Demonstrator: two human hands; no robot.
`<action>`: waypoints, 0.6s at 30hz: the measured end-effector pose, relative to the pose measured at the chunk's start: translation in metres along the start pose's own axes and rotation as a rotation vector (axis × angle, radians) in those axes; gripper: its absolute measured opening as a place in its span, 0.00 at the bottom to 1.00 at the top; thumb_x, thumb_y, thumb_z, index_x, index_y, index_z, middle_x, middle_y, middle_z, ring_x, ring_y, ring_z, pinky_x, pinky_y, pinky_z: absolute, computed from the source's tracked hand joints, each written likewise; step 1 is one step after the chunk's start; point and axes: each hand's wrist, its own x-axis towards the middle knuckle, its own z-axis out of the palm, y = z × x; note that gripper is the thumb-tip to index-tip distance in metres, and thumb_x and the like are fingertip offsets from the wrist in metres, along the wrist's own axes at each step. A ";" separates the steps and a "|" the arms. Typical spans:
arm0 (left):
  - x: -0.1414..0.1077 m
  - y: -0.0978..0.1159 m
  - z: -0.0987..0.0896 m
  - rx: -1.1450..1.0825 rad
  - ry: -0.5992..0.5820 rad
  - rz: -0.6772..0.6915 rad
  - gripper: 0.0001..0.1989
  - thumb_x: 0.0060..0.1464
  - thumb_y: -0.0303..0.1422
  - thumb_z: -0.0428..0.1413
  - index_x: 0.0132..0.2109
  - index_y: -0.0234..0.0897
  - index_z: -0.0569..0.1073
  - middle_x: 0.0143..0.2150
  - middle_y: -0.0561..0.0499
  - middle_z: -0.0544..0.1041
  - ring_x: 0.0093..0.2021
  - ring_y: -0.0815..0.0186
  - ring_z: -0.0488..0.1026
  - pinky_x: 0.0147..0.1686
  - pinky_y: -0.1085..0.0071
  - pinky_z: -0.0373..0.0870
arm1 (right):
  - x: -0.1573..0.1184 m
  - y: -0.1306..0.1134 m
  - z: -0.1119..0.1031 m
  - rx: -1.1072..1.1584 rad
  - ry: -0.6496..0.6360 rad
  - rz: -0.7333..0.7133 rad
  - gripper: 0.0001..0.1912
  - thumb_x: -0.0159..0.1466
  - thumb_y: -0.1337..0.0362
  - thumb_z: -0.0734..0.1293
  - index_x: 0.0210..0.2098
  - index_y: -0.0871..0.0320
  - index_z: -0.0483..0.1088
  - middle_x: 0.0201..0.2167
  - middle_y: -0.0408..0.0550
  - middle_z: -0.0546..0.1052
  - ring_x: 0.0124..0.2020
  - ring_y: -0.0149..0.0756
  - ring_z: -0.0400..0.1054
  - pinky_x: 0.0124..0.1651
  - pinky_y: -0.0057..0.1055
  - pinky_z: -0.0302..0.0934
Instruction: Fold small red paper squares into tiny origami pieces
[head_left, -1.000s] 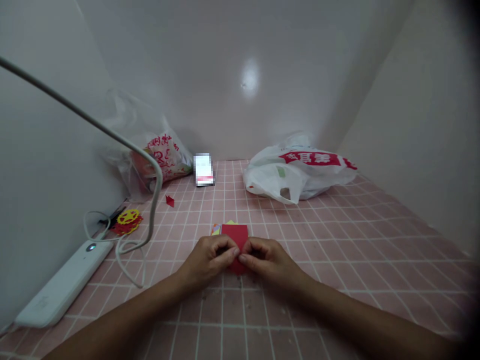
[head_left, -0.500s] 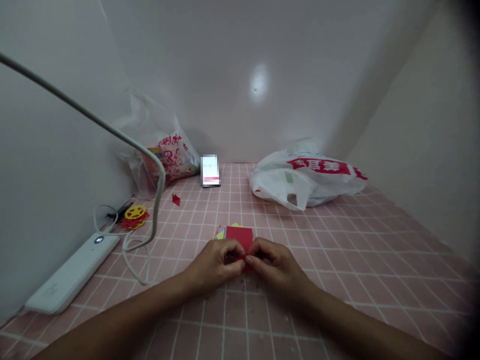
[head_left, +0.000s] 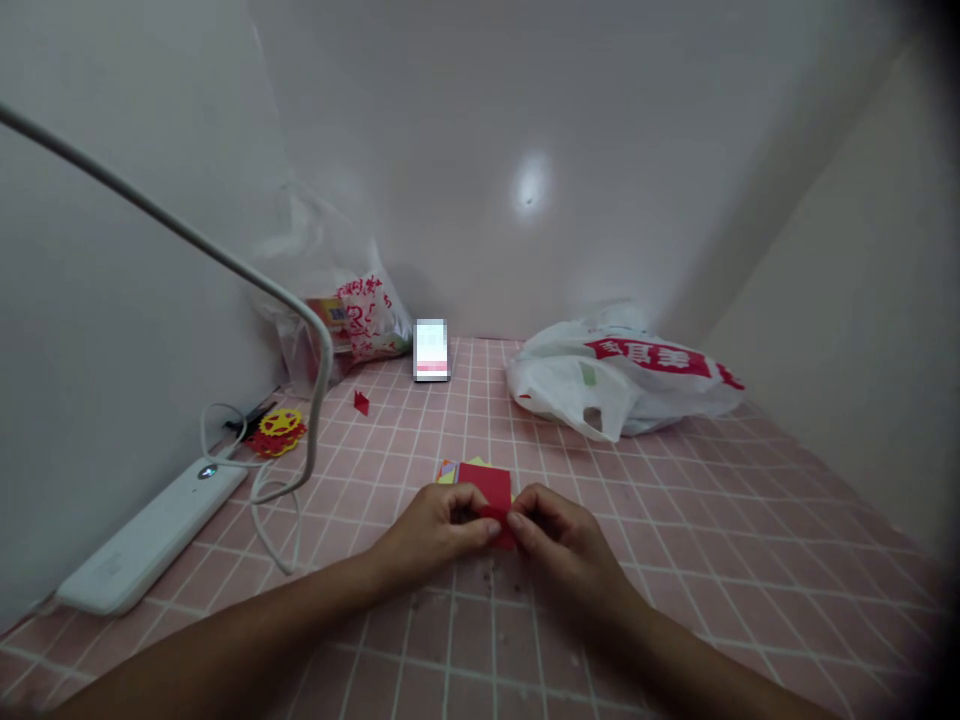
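Between my two hands is a piece of red paper (head_left: pixel 487 486), its near edge pinched by the fingers. My left hand (head_left: pixel 450 522) is closed on its left side, with the thumb lying over the lower part. On the right side, my right hand (head_left: pixel 553 528) pinches the paper between thumb and forefinger. Some red shows below the thumbs; whether it is a fold or a second sheet I cannot tell. Behind the red paper, yellow and other coloured papers (head_left: pixel 447 473) peek out on the tabletop.
A white power bank (head_left: pixel 154 540) with a looped cable (head_left: pixel 259 525) lies at left, near yellow and red cut-outs (head_left: pixel 280 424). A small folded red paper (head_left: pixel 361 402) lies farther back. A phone (head_left: pixel 432 350) stands between two plastic bags (head_left: pixel 379 320), (head_left: pixel 637 375) on the pink tiled surface (head_left: pixel 720 560).
My hands have moved slightly apart, and more of the red paper shows between and below the thumbs. The whole view has shifted a little, so things appear lower and farther right.
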 end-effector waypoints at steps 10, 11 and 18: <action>-0.003 0.005 0.002 -0.055 0.110 0.047 0.13 0.53 0.40 0.57 0.28 0.35 0.71 0.24 0.54 0.69 0.25 0.70 0.64 0.28 0.73 0.59 | -0.001 0.002 0.000 0.131 -0.029 0.045 0.11 0.63 0.58 0.65 0.27 0.57 0.65 0.22 0.39 0.65 0.23 0.29 0.57 0.26 0.27 0.51; -0.003 0.005 0.002 -0.065 0.119 0.053 0.13 0.53 0.40 0.56 0.28 0.35 0.70 0.23 0.55 0.69 0.24 0.70 0.64 0.27 0.74 0.59 | -0.001 0.002 0.000 0.143 -0.033 0.049 0.11 0.63 0.58 0.65 0.27 0.57 0.65 0.22 0.40 0.66 0.23 0.29 0.57 0.27 0.27 0.51; -0.002 0.003 0.003 -0.215 0.164 0.021 0.23 0.58 0.52 0.49 0.34 0.34 0.72 0.24 0.52 0.73 0.24 0.67 0.68 0.28 0.70 0.66 | 0.002 0.003 0.001 0.303 0.005 0.092 0.15 0.62 0.54 0.67 0.27 0.57 0.65 0.19 0.39 0.67 0.22 0.29 0.58 0.27 0.27 0.51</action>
